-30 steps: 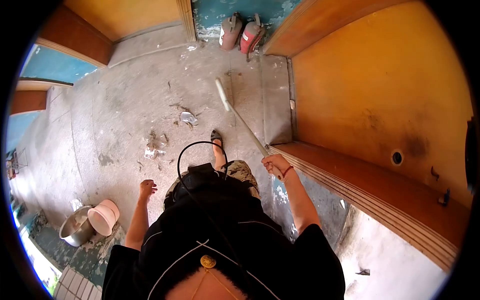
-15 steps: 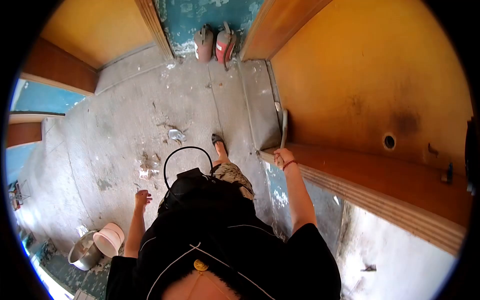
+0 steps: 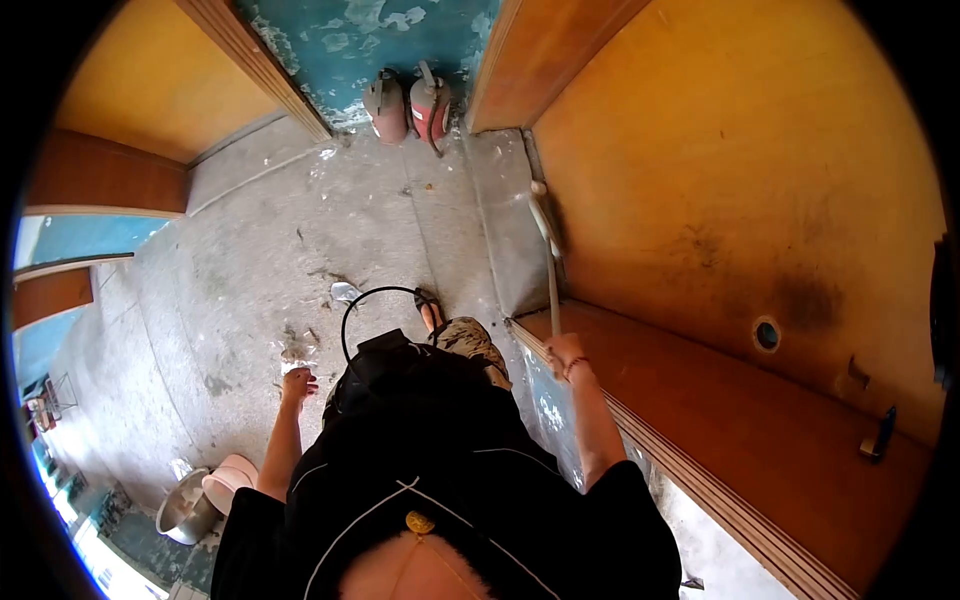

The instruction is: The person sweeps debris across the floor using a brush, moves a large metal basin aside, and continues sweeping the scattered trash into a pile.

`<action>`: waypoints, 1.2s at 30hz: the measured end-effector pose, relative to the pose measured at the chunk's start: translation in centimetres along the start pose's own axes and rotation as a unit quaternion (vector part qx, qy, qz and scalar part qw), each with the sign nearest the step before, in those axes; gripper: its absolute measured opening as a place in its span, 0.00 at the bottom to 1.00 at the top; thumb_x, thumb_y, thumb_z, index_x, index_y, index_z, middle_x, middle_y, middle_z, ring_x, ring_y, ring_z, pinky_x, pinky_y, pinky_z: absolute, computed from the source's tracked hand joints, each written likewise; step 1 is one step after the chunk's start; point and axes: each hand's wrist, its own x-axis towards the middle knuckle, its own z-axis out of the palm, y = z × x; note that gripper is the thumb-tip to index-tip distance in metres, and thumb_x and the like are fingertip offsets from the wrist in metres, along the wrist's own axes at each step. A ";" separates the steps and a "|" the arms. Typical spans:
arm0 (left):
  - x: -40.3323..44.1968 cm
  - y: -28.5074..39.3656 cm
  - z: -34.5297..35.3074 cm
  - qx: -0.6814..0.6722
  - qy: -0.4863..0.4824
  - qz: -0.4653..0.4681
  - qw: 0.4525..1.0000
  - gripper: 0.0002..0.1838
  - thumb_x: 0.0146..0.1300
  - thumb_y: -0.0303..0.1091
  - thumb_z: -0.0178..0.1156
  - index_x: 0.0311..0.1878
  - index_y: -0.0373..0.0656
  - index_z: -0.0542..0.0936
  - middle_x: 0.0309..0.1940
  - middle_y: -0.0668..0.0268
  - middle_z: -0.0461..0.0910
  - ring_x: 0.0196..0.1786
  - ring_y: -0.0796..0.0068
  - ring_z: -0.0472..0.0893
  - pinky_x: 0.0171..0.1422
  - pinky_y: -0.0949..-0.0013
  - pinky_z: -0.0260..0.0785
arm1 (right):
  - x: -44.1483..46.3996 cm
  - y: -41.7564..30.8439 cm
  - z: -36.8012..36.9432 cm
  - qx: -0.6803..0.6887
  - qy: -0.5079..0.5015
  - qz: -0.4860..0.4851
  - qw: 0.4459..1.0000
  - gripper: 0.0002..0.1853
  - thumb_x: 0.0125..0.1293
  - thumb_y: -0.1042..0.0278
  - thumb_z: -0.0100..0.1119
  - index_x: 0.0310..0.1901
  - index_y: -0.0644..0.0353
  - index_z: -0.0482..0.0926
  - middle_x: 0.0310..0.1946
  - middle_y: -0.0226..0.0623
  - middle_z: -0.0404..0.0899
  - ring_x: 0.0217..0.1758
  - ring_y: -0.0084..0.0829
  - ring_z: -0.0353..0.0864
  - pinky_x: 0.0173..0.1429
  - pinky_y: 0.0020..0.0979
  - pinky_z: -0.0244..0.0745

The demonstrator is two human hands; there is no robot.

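My right hand (image 3: 567,357) is wrapped round the lower end of a long pale stick (image 3: 553,285). The stick's wider, light-coloured head (image 3: 545,222) lies at the foot of the orange door (image 3: 700,170), by the door sill. My left hand (image 3: 298,384) hangs over the floor at the left of my body, with its fingers curled and nothing seen in them. Just beyond it are bits of litter (image 3: 294,352) on the grey floor (image 3: 230,290), and a piece of clear plastic (image 3: 345,292) lies farther ahead.
Two dusty red fire extinguishers (image 3: 430,108) stand against the peeling blue wall (image 3: 350,40). A metal basin (image 3: 187,508) and a pink bucket (image 3: 228,480) sit at the lower left. The wooden door frame (image 3: 690,480) runs along my right side.
The stick has swung from over the open floor to the foot of the door on the right, still in my right hand. The view has turned and moved forward.
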 end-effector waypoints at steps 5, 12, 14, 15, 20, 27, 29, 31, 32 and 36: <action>1.7 3.6 1.7 0.000 -0.005 0.018 1.000 0.13 0.48 0.34 0.46 0.35 0.36 0.69 0.22 0.60 0.73 0.17 0.74 0.73 0.16 0.77 0.62 | -2.5 -3.1 -4.0 0.324 -0.110 0.082 0.936 0.08 0.47 0.77 0.47 0.14 0.62 0.63 0.07 0.30 0.58 0.07 0.20 0.57 0.09 0.20 0.53; 1.7 4.9 1.8 0.006 -0.007 0.030 1.000 0.12 0.49 0.34 0.46 0.37 0.40 0.68 0.24 0.63 0.72 0.21 0.74 0.72 0.22 0.75 0.62 | 8.0 -10.8 -1.0 0.285 -0.183 -0.016 0.941 0.13 0.46 0.70 0.46 0.08 0.57 0.60 0.04 0.31 0.57 0.05 0.23 0.56 0.08 0.23 0.51; 0.7 4.5 1.5 -0.002 0.007 0.010 1.000 0.13 0.49 0.35 0.47 0.37 0.40 0.68 0.24 0.63 0.72 0.22 0.73 0.73 0.23 0.75 0.62 | 9.0 -12.1 0.4 0.213 -0.156 -0.050 0.963 0.14 0.45 0.69 0.47 0.07 0.57 0.59 0.03 0.32 0.57 0.05 0.24 0.56 0.08 0.25 0.51; 0.2 4.3 1.2 -0.008 0.014 -0.006 1.000 0.13 0.49 0.35 0.47 0.37 0.40 0.68 0.25 0.63 0.72 0.23 0.73 0.73 0.23 0.75 0.62 | 8.6 -13.0 0.6 0.154 -0.152 -0.033 0.976 0.14 0.44 0.70 0.47 0.07 0.56 0.59 0.03 0.32 0.57 0.04 0.25 0.55 0.07 0.27 0.49; -2.6 2.5 0.2 -0.043 0.068 -0.027 0.996 0.13 0.46 0.33 0.45 0.35 0.37 0.70 0.22 0.62 0.72 0.19 0.74 0.73 0.19 0.76 0.61 | 4.4 -13.4 -8.0 0.137 -0.272 0.041 0.952 0.13 0.46 0.72 0.48 0.10 0.52 0.58 0.05 0.26 0.55 0.04 0.17 0.55 0.06 0.20 0.48; -3.2 0.5 1.1 -0.076 0.082 -0.072 0.991 0.13 0.48 0.33 0.46 0.37 0.37 0.68 0.24 0.61 0.73 0.19 0.73 0.73 0.19 0.75 0.62 | 1.4 -15.4 -7.4 0.293 -0.242 0.091 0.921 0.12 0.49 0.72 0.47 0.12 0.51 0.60 0.07 0.22 0.60 0.06 0.14 0.57 0.09 0.16 0.55; -3.2 0.6 1.4 -0.088 0.069 -0.044 0.993 0.14 0.49 0.33 0.45 0.39 0.37 0.68 0.25 0.60 0.73 0.20 0.73 0.73 0.21 0.74 0.62 | 3.4 -16.6 -6.0 0.292 -0.256 0.058 0.919 0.13 0.49 0.71 0.46 0.11 0.51 0.59 0.06 0.23 0.59 0.06 0.15 0.57 0.09 0.17 0.54; -3.2 0.9 1.3 -0.080 0.072 -0.047 0.993 0.14 0.49 0.33 0.45 0.39 0.36 0.68 0.25 0.60 0.73 0.20 0.73 0.73 0.21 0.74 0.63 | 7.5 -18.0 -4.2 0.275 -0.265 0.016 0.924 0.14 0.49 0.71 0.45 0.09 0.51 0.58 0.04 0.24 0.57 0.05 0.17 0.55 0.08 0.18 0.51; -3.1 1.1 1.5 -0.072 0.072 -0.048 0.994 0.14 0.49 0.33 0.45 0.39 0.36 0.68 0.25 0.60 0.73 0.20 0.73 0.73 0.22 0.74 0.63 | 10.0 -18.6 -3.3 0.250 -0.263 0.007 0.932 0.15 0.48 0.71 0.44 0.07 0.52 0.58 0.03 0.25 0.56 0.04 0.19 0.54 0.07 0.19 0.50; -3.6 1.8 0.5 -0.070 0.081 -0.028 0.994 0.14 0.49 0.33 0.45 0.38 0.36 0.68 0.24 0.61 0.73 0.21 0.73 0.74 0.21 0.74 0.63 | 12.1 -19.5 0.1 0.193 -0.226 0.091 0.950 0.15 0.47 0.74 0.41 0.07 0.52 0.54 0.02 0.28 0.52 0.02 0.22 0.47 0.07 0.23 0.40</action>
